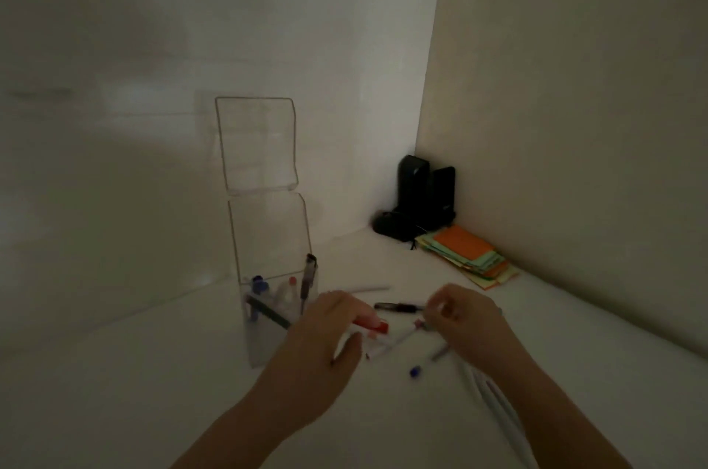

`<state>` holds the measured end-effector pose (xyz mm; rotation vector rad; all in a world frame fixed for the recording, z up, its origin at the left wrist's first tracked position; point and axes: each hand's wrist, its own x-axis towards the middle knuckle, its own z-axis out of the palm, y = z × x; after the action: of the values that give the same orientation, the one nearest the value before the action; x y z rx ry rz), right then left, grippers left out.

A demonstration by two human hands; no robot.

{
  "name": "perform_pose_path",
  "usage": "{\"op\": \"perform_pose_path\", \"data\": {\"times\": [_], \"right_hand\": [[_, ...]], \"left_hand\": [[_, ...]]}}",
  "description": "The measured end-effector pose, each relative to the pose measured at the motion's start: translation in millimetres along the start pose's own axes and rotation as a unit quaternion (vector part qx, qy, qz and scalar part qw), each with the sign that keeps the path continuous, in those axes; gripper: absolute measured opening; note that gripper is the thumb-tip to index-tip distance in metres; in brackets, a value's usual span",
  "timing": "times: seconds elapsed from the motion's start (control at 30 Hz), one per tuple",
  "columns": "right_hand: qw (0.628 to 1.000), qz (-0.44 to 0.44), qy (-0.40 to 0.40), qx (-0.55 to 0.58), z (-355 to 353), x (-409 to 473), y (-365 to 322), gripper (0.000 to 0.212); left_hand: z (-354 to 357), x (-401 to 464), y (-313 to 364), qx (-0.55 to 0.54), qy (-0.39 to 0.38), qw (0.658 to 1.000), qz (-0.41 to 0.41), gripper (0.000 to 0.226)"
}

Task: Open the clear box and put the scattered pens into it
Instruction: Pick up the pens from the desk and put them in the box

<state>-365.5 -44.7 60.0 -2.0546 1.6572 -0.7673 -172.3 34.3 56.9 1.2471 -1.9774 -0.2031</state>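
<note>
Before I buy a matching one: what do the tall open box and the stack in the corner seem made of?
The box looks like clear, glossy hard plastic: pens show through its walls. The stack looks like matte paper sheets, orange and green; blur leaves this unsure.
</note>
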Motion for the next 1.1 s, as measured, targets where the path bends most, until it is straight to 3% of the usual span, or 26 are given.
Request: {"op": "perform_pose_path", "data": {"times": [0.1, 0.2, 0.33, 0.53, 0.63, 0.77, 0.83, 0.9, 0.97, 1.1], "right_hand": [[0.992, 0.085, -0.014, -0.093, -2, -13, 36, 0.025], [0.982, 0.114, -0.048, -0.141, 11, -17, 45, 0.037], [0.978, 0.109, -0.059, -0.168, 23, -17, 46, 0.028], [0.992, 0.109, -0.029, -0.062, 5, -8, 45, 0.022], [0.994, 0.106, -0.024, -0.023, -16, -14, 47, 0.02], [0.984, 0.092, -0.084, -0.13, -11, -34, 43, 0.028], [0.975, 0.088, -0.11, -0.174, 5, -43, 39, 0.037], [0.968, 0.085, -0.12, -0.203, 18, -48, 37, 0.033], [0.964, 0.097, -0.121, -0.214, 23, -49, 33, 0.026], [0.969, 0.118, -0.121, -0.18, 24, -47, 33, 0.033]], "left_hand": [[39, 4, -15, -0.002, -0.102, 0.991, -0.081, 0.026], [67, 13, -22, 0.03, -0.126, 0.981, -0.143, 0.036], [81, 23, -26, 0.116, -0.156, 0.965, -0.179, 0.044], [70, 35, -33, 0.278, -0.251, 0.909, -0.184, 0.041], [67, 30, -38, 0.356, -0.244, 0.88, -0.199, 0.044], [75, 33, -36, 0.394, -0.222, 0.88, -0.144, 0.044], [78, 43, -35, 0.39, -0.242, 0.881, -0.112, 0.042], [79, 50, -37, 0.389, -0.264, 0.876, -0.105, 0.041], [77, 54, -40, 0.398, -0.273, 0.87, -0.095, 0.037], [69, 57, -41, 0.394, -0.314, 0.863, -0.036, 0.039]]}}
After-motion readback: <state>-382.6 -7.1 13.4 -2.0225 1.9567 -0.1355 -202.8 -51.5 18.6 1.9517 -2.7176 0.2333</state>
